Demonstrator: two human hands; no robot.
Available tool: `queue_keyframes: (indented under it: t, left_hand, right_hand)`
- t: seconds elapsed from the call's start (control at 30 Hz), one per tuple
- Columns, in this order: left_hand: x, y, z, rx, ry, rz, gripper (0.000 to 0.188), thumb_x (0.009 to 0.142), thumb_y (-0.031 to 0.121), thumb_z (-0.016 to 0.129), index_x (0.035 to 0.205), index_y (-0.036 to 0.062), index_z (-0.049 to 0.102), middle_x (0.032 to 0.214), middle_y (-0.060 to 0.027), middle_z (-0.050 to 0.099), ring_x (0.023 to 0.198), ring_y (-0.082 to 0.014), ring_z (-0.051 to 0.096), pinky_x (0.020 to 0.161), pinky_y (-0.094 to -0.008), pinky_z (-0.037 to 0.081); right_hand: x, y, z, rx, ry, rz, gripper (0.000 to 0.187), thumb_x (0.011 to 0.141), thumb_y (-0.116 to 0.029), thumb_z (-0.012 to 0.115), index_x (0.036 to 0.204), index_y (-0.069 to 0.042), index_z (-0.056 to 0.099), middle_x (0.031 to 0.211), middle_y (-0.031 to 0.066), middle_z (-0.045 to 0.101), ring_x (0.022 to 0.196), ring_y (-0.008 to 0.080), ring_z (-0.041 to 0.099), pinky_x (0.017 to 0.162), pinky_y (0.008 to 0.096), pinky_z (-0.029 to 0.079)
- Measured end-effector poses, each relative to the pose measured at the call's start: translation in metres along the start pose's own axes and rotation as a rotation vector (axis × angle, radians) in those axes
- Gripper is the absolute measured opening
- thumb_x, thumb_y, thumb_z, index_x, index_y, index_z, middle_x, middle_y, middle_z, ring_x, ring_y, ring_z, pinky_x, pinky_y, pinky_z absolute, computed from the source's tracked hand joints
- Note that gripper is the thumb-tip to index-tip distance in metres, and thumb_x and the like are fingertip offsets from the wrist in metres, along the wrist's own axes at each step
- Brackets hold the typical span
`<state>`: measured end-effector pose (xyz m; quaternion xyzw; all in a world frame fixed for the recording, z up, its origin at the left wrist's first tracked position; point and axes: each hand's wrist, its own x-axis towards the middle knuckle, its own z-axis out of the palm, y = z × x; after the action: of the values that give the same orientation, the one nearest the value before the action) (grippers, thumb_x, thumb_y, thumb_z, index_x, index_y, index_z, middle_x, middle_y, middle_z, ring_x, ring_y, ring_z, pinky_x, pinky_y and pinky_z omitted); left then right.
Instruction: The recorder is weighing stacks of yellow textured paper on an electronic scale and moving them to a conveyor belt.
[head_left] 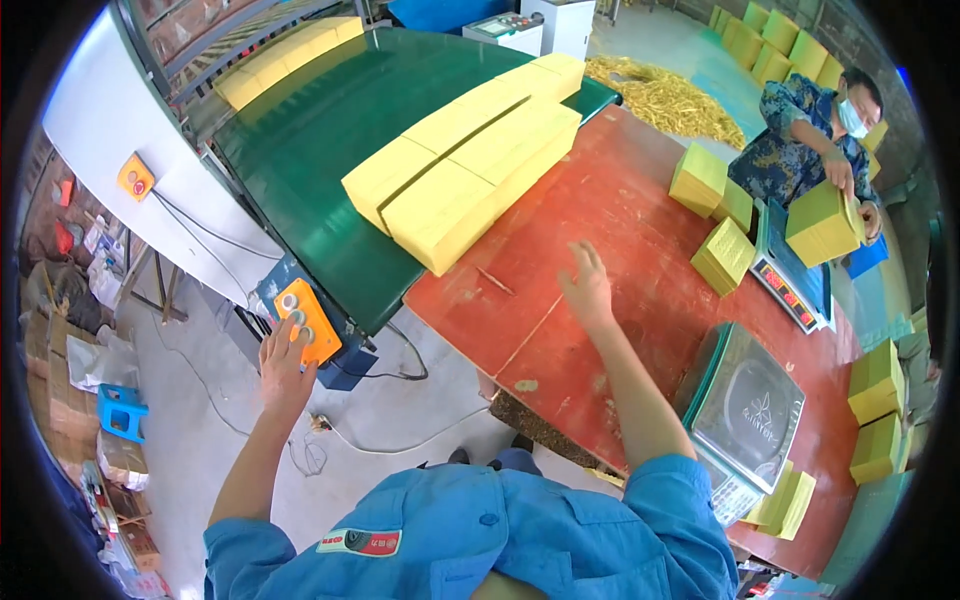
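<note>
The red table (500, 330) spreads ahead of me and to my right, and the green conveyor belt (320, 140) meets its left edge. Two long rows of yellow paper bundles lie side by side where they meet: the near row (485, 195) and the far row (440, 130). Both have their long axis slanting from lower left to upper right, and the near row's closest end points down toward me, in the space between my hands and farther out than either.

The covered scale (750, 400) stands on the table to the right of my right forearm. My right hand (588, 285) is open and empty over the red top, fingers spread and pointing away from me, just beyond the near row's right side; I can't tell whether it touches the wood.

My left hand (285, 358) is at the orange control box (318, 325) below the belt's corner, loosely bent fingers reaching over its lower left side, gripping nothing. Whether a fingertip presses, I can't tell. The box's long axis slants from upper left to lower right, and its buttons (290, 301) face up.
</note>
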<state>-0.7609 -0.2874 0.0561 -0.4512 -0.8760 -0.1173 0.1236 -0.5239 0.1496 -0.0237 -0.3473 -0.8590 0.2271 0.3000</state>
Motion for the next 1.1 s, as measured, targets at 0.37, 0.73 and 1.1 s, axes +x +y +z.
queue_keyframes:
  t: [0.37, 0.73, 1.1]
  left_hand:
    - [-0.001, -0.016, 0.009, 0.007, 0.039, 0.097, 0.04, 0.074, 0.009, 0.071, 0.113, 0.0021, 0.062, 0.143, -0.015, 0.045, 0.135, -0.0343, 0.039, 0.111, -0.051, 0.029]
    - [-0.002, -0.017, 0.007, -0.039, 0.053, 0.138, 0.038, 0.077, 0.007, 0.07, 0.113, -0.0006, 0.062, 0.139, -0.0159, 0.048, 0.133, -0.0332, 0.041, 0.11, -0.0473, 0.031]
    - [-0.004, -0.023, 0.011, -0.02, 0.046, 0.148, 0.044, 0.075, 0.007, 0.07, 0.117, -0.0005, 0.061, 0.141, -0.0152, 0.048, 0.132, -0.0327, 0.043, 0.108, -0.0461, 0.033]
  right_hand:
    - [-0.151, -0.011, -0.037, -0.13, 0.044, 0.054, 0.05, 0.081, -0.013, 0.065, 0.129, -0.004, 0.053, 0.14, 0.0216, 0.046, 0.129, 0.0399, 0.044, 0.107, 0.0507, 0.035]
    - [-0.192, -0.016, -0.044, -0.254, 0.139, 0.02, 0.036, 0.079, -0.009, 0.065, 0.115, -0.002, 0.062, 0.131, 0.0181, 0.056, 0.127, 0.0384, 0.047, 0.106, 0.0493, 0.036]
    - [-0.193, -0.013, -0.044, -0.232, 0.141, 0.031, 0.036, 0.079, -0.009, 0.065, 0.114, -0.002, 0.063, 0.131, 0.0169, 0.056, 0.127, 0.0379, 0.048, 0.107, 0.0481, 0.037]
